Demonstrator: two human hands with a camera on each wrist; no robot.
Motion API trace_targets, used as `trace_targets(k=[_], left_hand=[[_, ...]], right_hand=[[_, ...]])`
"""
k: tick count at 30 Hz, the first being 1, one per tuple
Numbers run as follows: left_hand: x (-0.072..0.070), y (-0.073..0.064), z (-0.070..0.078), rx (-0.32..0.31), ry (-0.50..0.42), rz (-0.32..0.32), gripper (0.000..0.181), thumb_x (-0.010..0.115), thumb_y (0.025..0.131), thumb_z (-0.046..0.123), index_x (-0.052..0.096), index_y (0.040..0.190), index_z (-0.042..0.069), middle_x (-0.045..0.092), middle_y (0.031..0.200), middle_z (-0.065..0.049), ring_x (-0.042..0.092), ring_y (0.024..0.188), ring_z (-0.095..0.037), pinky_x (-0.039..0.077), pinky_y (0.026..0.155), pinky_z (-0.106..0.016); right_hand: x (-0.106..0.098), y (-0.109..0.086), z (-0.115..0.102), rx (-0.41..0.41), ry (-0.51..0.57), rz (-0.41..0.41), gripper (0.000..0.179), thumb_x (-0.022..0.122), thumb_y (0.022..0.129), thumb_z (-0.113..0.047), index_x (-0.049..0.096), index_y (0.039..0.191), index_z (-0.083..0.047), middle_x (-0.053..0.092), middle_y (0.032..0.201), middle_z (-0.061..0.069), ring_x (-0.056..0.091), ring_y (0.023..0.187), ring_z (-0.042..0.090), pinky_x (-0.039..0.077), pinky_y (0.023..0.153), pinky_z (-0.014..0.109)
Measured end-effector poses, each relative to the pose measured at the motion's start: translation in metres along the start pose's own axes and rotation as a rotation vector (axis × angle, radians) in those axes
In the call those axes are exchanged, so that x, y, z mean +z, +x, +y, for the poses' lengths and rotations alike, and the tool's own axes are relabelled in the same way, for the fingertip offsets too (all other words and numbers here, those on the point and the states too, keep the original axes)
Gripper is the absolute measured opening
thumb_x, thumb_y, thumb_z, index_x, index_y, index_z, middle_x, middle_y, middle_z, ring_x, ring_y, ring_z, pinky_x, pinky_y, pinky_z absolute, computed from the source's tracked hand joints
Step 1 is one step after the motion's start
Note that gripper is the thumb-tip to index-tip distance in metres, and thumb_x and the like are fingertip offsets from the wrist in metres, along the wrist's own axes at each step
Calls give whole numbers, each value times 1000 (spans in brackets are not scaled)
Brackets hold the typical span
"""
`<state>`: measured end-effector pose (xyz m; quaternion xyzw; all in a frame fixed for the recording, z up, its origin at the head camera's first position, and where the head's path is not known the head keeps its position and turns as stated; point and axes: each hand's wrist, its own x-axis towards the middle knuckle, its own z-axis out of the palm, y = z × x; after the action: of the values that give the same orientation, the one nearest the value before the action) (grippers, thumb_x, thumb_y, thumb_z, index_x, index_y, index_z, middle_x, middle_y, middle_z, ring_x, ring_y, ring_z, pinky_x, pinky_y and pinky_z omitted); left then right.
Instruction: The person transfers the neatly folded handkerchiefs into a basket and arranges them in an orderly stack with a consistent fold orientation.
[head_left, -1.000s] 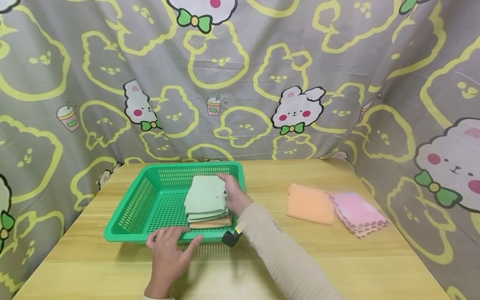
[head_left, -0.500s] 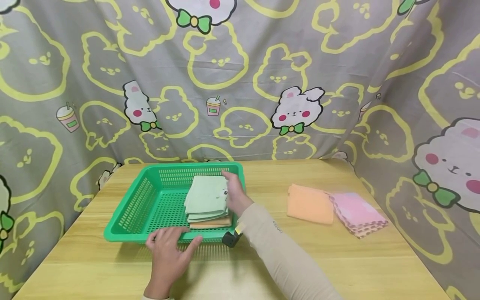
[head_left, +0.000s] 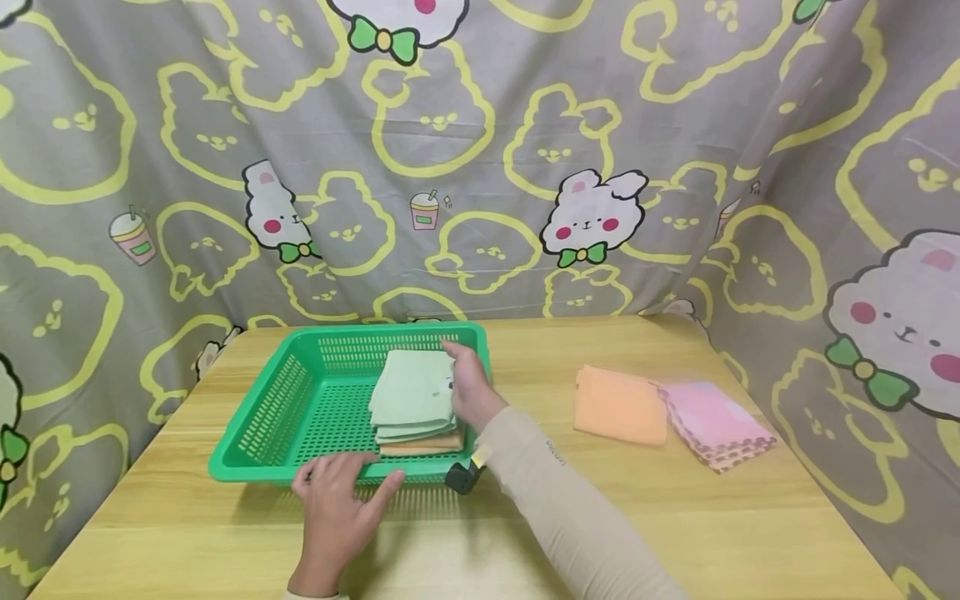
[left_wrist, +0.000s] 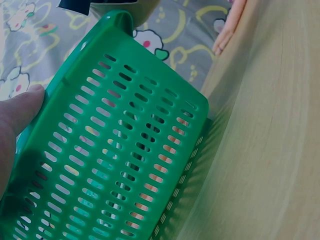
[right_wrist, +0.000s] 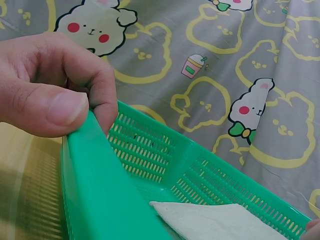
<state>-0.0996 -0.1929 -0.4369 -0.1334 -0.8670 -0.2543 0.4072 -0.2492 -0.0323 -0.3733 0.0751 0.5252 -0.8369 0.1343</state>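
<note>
In the head view, my left hand (head_left: 337, 512) grips the near rim of a green plastic basket (head_left: 255, 408), thumb outside and fingers over the edge. The right wrist view shows this left hand (right_wrist: 55, 82) from the side, its thumb pressed to the rim. Folded mint-green cloths (head_left: 412, 387) with a small printed face lie stacked on orange cloths (head_left: 422, 447) in the basket's right half. My right hand (head_left: 474, 392) is at the stack's right edge, beside the basket wall, one digit along the top edge. Its other fingers are mostly hidden, so its hold is unclear.
To the right on the wooden table (head_left: 540, 508) lie a folded orange cloth (head_left: 621, 408) and a folded pink cloth (head_left: 708, 417) with a patterned underside, overlapping slightly. A grey patterned curtain (head_left: 480, 167) stands behind the table and along its sides.
The visible digit of my right hand has drawn slightly right and away from me along the top cloth's edge, uncovering a bit more printed face. My left hand keeps its place.
</note>
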Motion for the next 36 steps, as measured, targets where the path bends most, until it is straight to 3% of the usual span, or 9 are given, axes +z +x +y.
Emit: trace_targets(k=[7,14,18,24,31,36], left_hand=[[-1,0,0,-12,11,-7,54,62,85,60,66,84,6,68,84,-12,54,81,-32,21,85,-59],[1,-2,-1,-3,30,-17,59,57,87,64,67,85,6,67,83,-12,54,82,-33,21,85,-59],[0,-2,-1,-6,28,-16,57,58,87,63,67,85,6,68,84,-11,54,82,-32,21,85,-59],[0,-2,-1,-4,22,-9,56,60,86,62,67,85,6,68,83,-11,54,81,-31,21,85,-59],[-1,-4,-1,-26,21,-27,45,72,79,52,67,86,7,67,85,-8,54,84,-30,21,87,-58],[-1,-3,-1,-26,19,-18,46,70,80,53,67,85,8,68,84,-9,54,84,-31,21,86,-59]], right_hand=[[-1,1,1,-7,50,-54,66,50,96,-24,23,150,1,1,161,16,-1,146,34,0,115,44],[-6,-2,3,-4,196,-181,56,40,102,-22,24,149,3,23,155,23,26,140,39,20,114,44],[-7,-6,3,-13,224,-210,54,38,102,-22,24,149,2,26,153,25,31,138,39,23,113,43],[-13,-12,-1,-25,213,-219,56,43,102,-18,23,148,4,28,152,27,29,139,39,23,112,42],[-31,-19,-14,-75,235,-219,57,44,102,-17,20,148,5,27,152,27,27,140,40,24,112,42],[-47,-19,-27,-92,199,-173,56,41,102,-15,19,149,5,25,153,27,26,141,39,24,112,41]])
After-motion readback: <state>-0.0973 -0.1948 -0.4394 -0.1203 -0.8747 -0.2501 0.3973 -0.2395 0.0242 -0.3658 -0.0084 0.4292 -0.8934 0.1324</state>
